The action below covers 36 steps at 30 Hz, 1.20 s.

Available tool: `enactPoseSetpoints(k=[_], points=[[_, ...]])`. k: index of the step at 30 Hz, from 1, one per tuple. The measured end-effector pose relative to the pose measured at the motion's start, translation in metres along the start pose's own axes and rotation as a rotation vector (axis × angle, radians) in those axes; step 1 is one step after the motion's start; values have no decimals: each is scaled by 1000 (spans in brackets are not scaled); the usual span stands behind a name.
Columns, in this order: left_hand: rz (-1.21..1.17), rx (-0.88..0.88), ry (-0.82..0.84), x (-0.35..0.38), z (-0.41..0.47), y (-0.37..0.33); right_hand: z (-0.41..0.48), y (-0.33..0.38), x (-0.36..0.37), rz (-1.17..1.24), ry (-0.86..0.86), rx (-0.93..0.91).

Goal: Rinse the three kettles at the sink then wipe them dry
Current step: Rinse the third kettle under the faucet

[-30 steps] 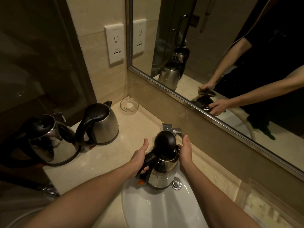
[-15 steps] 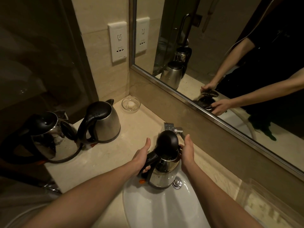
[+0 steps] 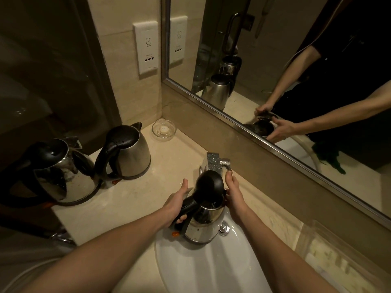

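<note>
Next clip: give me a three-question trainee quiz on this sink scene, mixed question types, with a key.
1. True or false: the lid of the kettle over the sink is raised.
2. How many kettles stand on the counter to the left of the basin?
3. Which hand has its grip on the black handle of the kettle at the basin? A) left hand B) right hand C) neither

Key
1. True: the black lid stands open above the steel body.
2. Two: the shiny kettle and the matte kettle.
3. A: the right hand rests against the kettle's side, near the faucet.
</note>
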<state>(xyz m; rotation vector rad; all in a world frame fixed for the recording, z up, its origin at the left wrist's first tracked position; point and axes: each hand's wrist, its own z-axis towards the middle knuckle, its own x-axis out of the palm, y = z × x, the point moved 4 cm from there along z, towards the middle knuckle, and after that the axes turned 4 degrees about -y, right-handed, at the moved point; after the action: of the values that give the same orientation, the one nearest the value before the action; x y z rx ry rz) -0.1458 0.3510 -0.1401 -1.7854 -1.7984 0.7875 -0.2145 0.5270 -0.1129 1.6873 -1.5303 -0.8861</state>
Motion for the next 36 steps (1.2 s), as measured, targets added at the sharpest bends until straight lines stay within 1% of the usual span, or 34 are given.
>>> enactPoseSetpoints(k=[3, 9, 16, 21, 25, 28, 36], points=[[-4, -1, 20, 0, -2, 7, -13, 1, 0, -30, 47, 10], [25, -19, 103, 2, -11, 22, -42, -2, 1, -68, 40, 0], [32, 32, 90, -5, -33, 28, -67, -7, 4, -44, 7, -37], [6, 62, 116, -11, -53, 33, -87, -8, 6, -10, -89, -120], [-3, 99, 66, -27, -66, 33, -111, -1, 13, 3, -204, -160], [-28, 121, 68, -42, -82, 34, -125, 5, 23, -20, -301, -183], [-129, 131, 67, -107, -130, 51, -164, 16, 94, -101, -374, -252]])
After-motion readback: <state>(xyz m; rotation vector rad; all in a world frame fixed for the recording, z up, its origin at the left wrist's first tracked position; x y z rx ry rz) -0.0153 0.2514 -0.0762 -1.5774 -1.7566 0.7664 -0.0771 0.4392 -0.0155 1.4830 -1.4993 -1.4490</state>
